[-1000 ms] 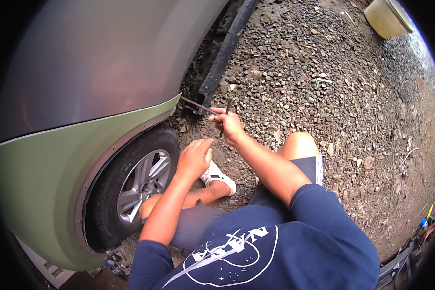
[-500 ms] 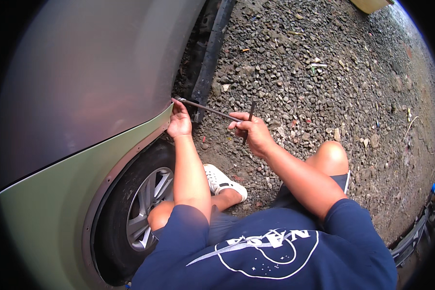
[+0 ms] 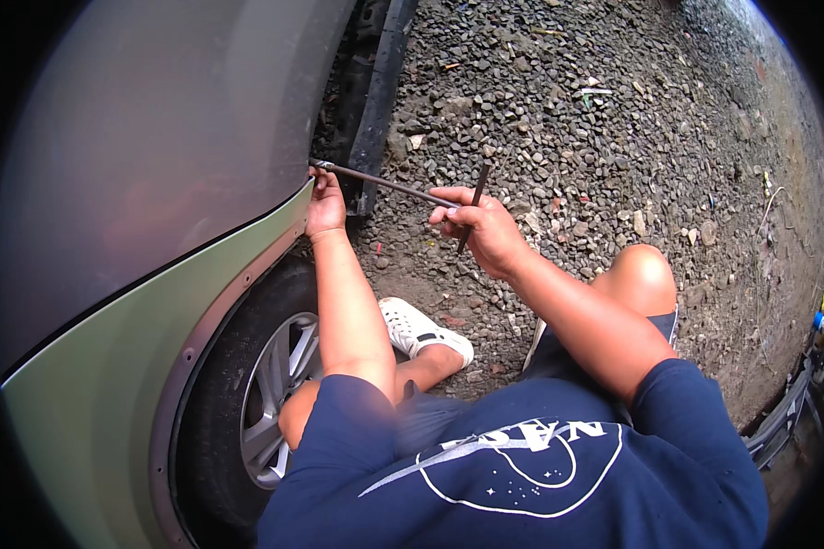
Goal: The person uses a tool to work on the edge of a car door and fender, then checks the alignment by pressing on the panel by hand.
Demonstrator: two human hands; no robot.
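Note:
A dark T-handle wrench (image 3: 389, 185) stretches from the corner of the car's front edge to my right hand (image 3: 487, 233). That hand is closed round the wrench where its crossbar meets the shaft. At the far end of the shaft, my left hand (image 3: 324, 207) has its fingers curled in against the wrench tip, beside the corner of the green fender (image 3: 156, 316). Its fingertips are partly hidden, and the fastener there cannot be seen. The grey hood (image 3: 165, 156) lies above the fender.
Below the fender's wheel arch sits a tyre with a silver rim (image 3: 284, 366), close to my left forearm. A long black bar (image 3: 382, 105) runs along the car's front. Gravel (image 3: 558, 119) covers the ground to the right. Black parts (image 3: 787, 425) lie at the lower right.
In the picture, the car, my left hand and the wrench tip have shifted slightly up and left. The crossbar in my right hand leans more to the right. Both hands keep their places on the wrench.

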